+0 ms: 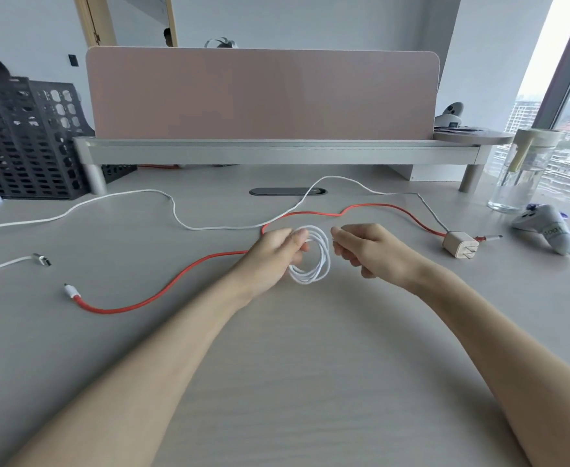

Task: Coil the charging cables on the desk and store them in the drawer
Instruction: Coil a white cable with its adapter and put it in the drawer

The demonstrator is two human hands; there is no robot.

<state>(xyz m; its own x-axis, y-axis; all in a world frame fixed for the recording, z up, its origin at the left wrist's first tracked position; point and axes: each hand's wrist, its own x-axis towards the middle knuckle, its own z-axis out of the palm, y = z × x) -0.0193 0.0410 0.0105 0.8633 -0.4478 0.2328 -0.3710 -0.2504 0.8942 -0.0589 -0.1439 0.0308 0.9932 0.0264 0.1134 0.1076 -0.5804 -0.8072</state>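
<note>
Closest to me it's just two bare forearms over the pale worktop (310,358). The left hand (273,254) has its fingers curled round one white coil (314,277), a few loops held upright just above the surface, around the middle. The right hand (371,251) sits right beside it, fingers curled in, thumb and forefinger pinching at the coil's upper right edge. Around the hands, still loose: one red cable (115,311), snaking from a white plug at front left, behind the hands, over to the right. One long white cable (226,227) wanders in from the left edge and ends at one beige charger brick (458,247) on the right, prongs out. There's also one white cable end (42,260) with a metal plug at left; can't tell if it's a fourth cable or part of another. Further right: one grey game controller (546,230) and one clear lidded cup (526,173) with a straw. Behind that, one dark cable slot (287,191) in the worktop, one grey riser shelf (277,151), what looks like two black mesh crates (17,136) at left, and one pink divider panel (263,92) at the back.
</note>
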